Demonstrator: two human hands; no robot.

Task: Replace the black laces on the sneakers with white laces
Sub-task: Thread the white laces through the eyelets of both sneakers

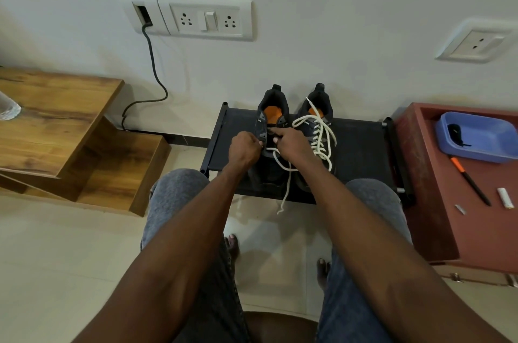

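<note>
Two dark sneakers with orange insoles stand side by side on a low black rack point(361, 146) against the wall. The right sneaker point(315, 113) is threaded with a white lace point(322, 135) up its front. The left sneaker point(273, 110) has a white lace point(283, 166) through its lower eyelets, with one loose end hanging off the rack's front. My left hand point(244, 148) pinches the left eyelet edge of that shoe. My right hand point(291, 143) has curled fingers at the lace over the tongue, index finger pointing left. A black lace point(455, 134) lies in a blue tray point(487, 143).
A red-brown cabinet top point(437, 197) on the right carries the tray, an orange-and-black pen point(471, 181) and two small white items. A wooden stepped shelf point(70, 129) stands at the left. A black cable point(152, 62) runs down from the wall socket. My knees and bare feet are below.
</note>
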